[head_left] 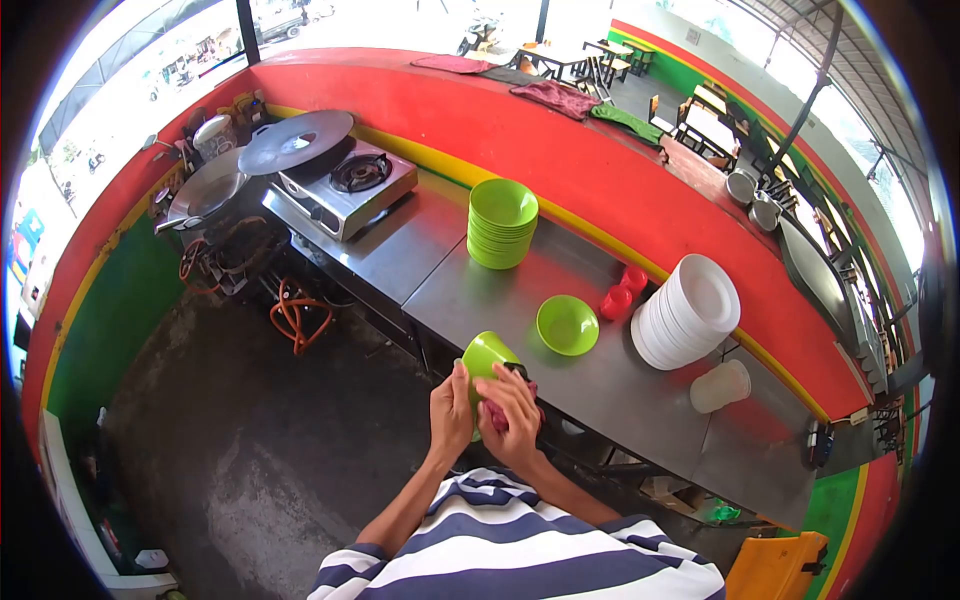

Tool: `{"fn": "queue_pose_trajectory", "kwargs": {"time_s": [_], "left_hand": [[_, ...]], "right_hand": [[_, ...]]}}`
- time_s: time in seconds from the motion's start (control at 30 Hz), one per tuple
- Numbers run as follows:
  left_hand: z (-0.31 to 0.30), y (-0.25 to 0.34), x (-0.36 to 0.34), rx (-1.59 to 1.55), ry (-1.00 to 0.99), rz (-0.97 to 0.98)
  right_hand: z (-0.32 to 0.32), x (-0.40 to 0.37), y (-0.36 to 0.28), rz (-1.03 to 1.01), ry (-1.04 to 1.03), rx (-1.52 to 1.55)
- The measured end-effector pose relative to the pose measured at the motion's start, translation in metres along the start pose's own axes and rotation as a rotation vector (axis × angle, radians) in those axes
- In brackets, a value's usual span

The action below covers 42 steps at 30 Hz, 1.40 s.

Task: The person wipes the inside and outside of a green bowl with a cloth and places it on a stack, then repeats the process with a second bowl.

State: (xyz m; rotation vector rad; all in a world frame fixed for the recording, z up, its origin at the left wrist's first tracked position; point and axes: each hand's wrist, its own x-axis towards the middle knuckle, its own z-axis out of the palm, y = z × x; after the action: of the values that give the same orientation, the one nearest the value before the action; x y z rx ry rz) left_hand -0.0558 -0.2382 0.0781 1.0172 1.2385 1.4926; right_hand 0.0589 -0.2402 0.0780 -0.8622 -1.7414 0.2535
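My left hand (450, 412) grips a green bowl (487, 355) held on its side over the near edge of the steel counter (590, 385). My right hand (513, 412) presses a dark red cloth (497, 412) against the bowl's underside. Another green bowl (567, 325) lies open on the counter just beyond. A stack of green bowls (502, 222) stands farther back on the counter.
A tilted stack of white plates (690, 312), two red cups (624, 292) and a translucent tub (720, 386) sit at the right. A gas stove (345, 185) with a large lid (295, 140) and a wok (205, 190) stand at the left. Concrete floor lies below.
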Motion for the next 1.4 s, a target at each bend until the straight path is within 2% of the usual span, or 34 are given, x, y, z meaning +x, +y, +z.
{"fn": "queue_pose_trajectory", "kwargs": {"time_s": [0.1,0.23,0.3,0.33,0.43,0.57,0.67,0.77,0.87,0.97,1.0,1.07,1.13,1.23,1.27,1.37,1.4], "left_hand": [[-0.002,0.001,-0.002,0.229,-0.062,0.035],[-0.006,-0.001,-0.008,0.389,-0.136,0.052],[-0.008,0.004,-0.012,0.416,-0.193,-0.006],[-0.011,0.005,-0.013,0.446,-0.232,-0.010],[-0.015,0.012,-0.015,0.457,-0.307,-0.033],[-0.020,0.015,-0.011,0.466,-0.397,-0.051],[-0.022,0.019,-0.011,0.482,-0.463,0.090],[-0.025,0.030,-0.010,0.502,-0.543,0.151],[-0.028,0.036,-0.007,0.505,-0.589,0.164],[-0.034,0.037,-0.008,0.384,-0.585,0.133],[-0.035,0.036,-0.009,0.329,-0.579,0.171],[-0.036,0.033,-0.007,0.220,-0.565,0.258],[-0.035,0.031,-0.005,0.152,-0.520,0.340],[-0.030,0.028,-0.007,0.084,-0.410,0.440],[-0.027,0.027,-0.008,0.067,-0.366,0.467],[-0.017,0.013,-0.011,0.007,-0.170,0.560],[-0.013,0.008,-0.011,-0.017,-0.117,0.569]], "right_hand": [[-0.001,0.012,0.003,0.109,-0.047,0.072],[-0.008,0.031,0.009,0.312,-0.122,0.168],[-0.010,0.034,0.022,0.437,-0.172,0.218],[-0.008,0.036,0.027,0.440,-0.127,0.250],[-0.024,0.045,0.034,0.739,-0.402,0.257],[-0.014,0.034,0.031,0.354,-0.203,0.200],[-0.029,0.040,0.011,0.287,-0.355,0.132],[-0.040,0.043,0.010,0.323,-0.434,0.257],[-0.045,0.041,0.027,0.262,-0.386,0.354],[-0.044,0.027,0.052,0.467,-0.187,0.622],[-0.046,0.025,0.052,0.574,-0.134,0.646],[-0.044,0.013,0.062,0.644,0.018,0.737],[-0.040,0.002,0.076,0.702,0.135,0.813],[-0.032,-0.005,0.066,0.959,0.366,1.078],[-0.032,-0.009,0.066,1.026,0.422,1.054],[-0.031,-0.008,0.060,1.128,0.484,1.173],[-0.030,-0.009,0.062,1.085,0.456,1.203]]}}
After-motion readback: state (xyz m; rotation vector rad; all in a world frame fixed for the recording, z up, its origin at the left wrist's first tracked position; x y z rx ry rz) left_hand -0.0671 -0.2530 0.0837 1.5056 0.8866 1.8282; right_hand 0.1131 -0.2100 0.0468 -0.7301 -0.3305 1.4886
